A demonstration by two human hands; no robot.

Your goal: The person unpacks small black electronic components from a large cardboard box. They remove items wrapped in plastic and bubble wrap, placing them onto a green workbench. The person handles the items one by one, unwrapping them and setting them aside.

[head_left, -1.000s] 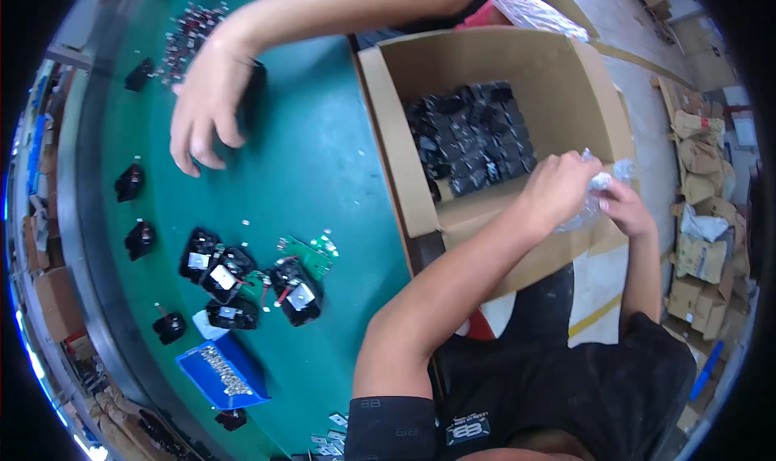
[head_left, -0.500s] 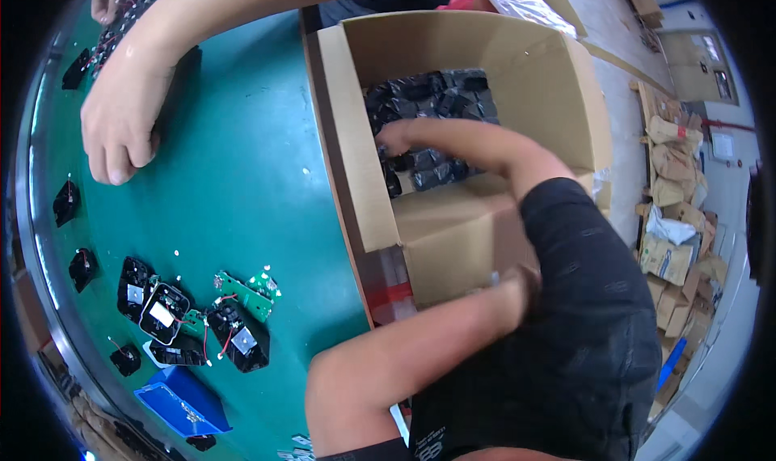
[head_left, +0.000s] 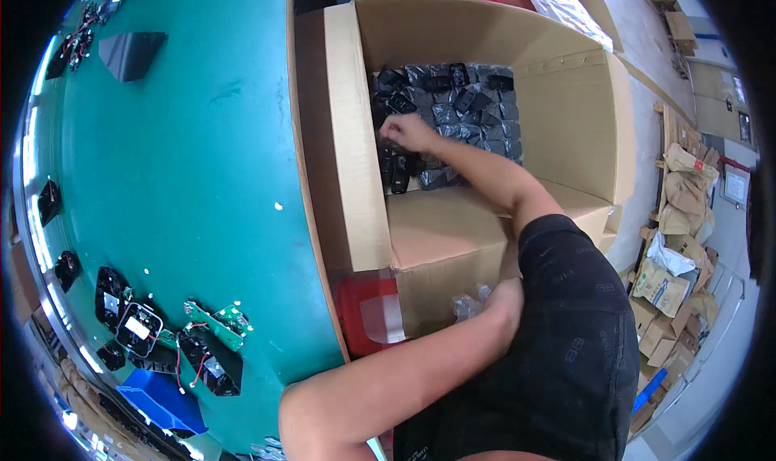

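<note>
Many black parts (head_left: pixel 401 174) lay in a cardboard box (head_left: pixel 570 117) beneath the curled right hand (head_left: pixel 411 133), its grip unclear, the left hand (head_left: pixel 506 299) well apart, beside crumpled transparent plastic (head_left: pixel 466 306), its hold also unclear.

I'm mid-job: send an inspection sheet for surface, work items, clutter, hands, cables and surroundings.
Surface: green workbench bearing small white scraps.
Job's things: black blocky pieces in shiny film, inside an open brown cardboard box; loose black plastic parts along its left side.
Clutter: blue plastic bin, green circuit boards and black plastic housings on the bench.
Hands: right hand over the loose parts, grip unclear; left hand partly hidden, beside crumpled clear plastic.
Cables: thin red wires by the housings.
Surroundings: brown cartons and sacks at right.
</note>
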